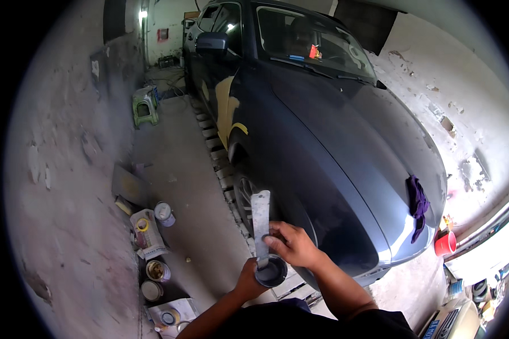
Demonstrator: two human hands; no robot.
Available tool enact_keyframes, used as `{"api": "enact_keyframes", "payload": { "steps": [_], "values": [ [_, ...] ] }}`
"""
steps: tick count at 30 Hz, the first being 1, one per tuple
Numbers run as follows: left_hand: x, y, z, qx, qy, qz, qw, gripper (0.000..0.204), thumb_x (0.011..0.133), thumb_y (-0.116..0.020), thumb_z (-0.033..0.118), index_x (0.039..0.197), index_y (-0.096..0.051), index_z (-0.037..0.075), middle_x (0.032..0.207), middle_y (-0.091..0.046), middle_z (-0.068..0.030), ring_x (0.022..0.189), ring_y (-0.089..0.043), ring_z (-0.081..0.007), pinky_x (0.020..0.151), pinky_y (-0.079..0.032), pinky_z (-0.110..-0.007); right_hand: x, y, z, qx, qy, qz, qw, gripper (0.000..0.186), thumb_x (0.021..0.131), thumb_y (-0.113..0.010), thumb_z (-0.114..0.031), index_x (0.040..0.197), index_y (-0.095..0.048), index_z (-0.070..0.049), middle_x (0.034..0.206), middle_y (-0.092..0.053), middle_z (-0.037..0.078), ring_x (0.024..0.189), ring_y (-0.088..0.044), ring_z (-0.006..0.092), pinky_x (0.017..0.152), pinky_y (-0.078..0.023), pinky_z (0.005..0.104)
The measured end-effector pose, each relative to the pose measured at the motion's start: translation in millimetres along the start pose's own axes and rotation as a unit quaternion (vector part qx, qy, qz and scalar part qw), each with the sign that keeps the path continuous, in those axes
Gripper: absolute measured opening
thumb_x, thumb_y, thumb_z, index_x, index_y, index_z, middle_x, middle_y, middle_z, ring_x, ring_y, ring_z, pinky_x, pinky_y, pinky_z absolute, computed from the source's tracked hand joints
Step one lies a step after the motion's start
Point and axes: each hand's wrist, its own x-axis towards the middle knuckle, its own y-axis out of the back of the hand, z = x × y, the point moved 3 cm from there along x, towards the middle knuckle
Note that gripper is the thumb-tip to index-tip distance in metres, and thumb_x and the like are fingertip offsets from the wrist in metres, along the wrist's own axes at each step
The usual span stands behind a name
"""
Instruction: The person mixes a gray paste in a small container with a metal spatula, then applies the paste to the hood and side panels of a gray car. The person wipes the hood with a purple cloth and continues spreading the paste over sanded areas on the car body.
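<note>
My left hand (250,281) is closed around a small round cup (273,279) with a dark inside, held low in front of me. Between the thumb and fingers of my right hand (295,244) is a flat, pale grey mixing stick (261,217) with worn marks. It stands nearly upright, its lower end inside the cup. What the cup contains looks dark, and I cannot make out how full it is. Just beyond both hands is the front wheel and fender of a dark blue car (333,186).
Tan patches (225,104) mark the car's side. A purple cloth (417,206) lies on the hood's front edge. Along the left wall stand a paint can (164,213), several open tins (157,271) and a green stool (146,107). A red bucket (445,244) is at the right.
</note>
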Motion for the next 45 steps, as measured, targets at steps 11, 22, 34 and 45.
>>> {"api": "enact_keyframes", "payload": {
  "steps": [11, 22, 34, 45],
  "values": [
    [98, 130, -56, 0.106, -0.007, 0.058, 0.993, 0.033, 0.064, -0.083, 0.019, 0.090, -0.067, 0.006, 0.085, -0.068, -0.0130, 0.083, -0.067, -0.0307, 0.074, -0.052, -0.039, 151, -62, 49, 0.055, 0.018, -0.048, 0.997, 0.020, 0.087, -0.071, -0.011, 0.101, -0.060, -0.001, 0.084, -0.063, 0.013, 0.073, -0.066, 0.0253, 0.065, -0.052, 0.0329],
    [258, 233, -130, 0.227, 0.004, 0.060, 0.972, 0.082, 0.060, -0.087, 0.025, 0.131, -0.049, 0.007, 0.116, -0.058, -0.0174, 0.108, -0.057, -0.0372, 0.094, -0.047, -0.043, 324, -65, 132, 0.019, 0.015, 0.002, 1.000, 0.023, 0.085, -0.074, -0.016, 0.087, -0.055, -0.004, 0.071, -0.061, 0.012, 0.061, -0.064, 0.0280, 0.056, -0.049, 0.0342],
    [444, 333, -130, 0.091, -0.011, -0.058, 0.994, 0.072, 0.063, -0.087, 0.019, 0.125, -0.053, 0.004, 0.111, -0.062, -0.0174, 0.107, -0.060, -0.0342, 0.091, -0.048, -0.042, 461, -73, 196, -0.048, -0.109, 0.127, 0.985, 0.019, 0.086, -0.069, -0.015, 0.094, -0.059, 0.000, 0.074, -0.063, 0.017, 0.066, -0.065, 0.0322, 0.059, -0.051, 0.0370],
    [588, 429, -140, 0.094, -0.150, -0.100, 0.979, 0.068, 0.061, -0.085, 0.010, 0.122, -0.054, 0.003, 0.108, -0.064, -0.0172, 0.100, -0.061, -0.0358, 0.087, -0.048, -0.043, 559, -100, 229, -0.014, -0.217, 0.348, 0.912, 0.016, 0.089, -0.065, -0.009, 0.086, -0.055, 0.003, 0.070, -0.065, 0.011, 0.062, -0.061, 0.0138, 0.057, -0.049, 0.0283]
  ]
}}
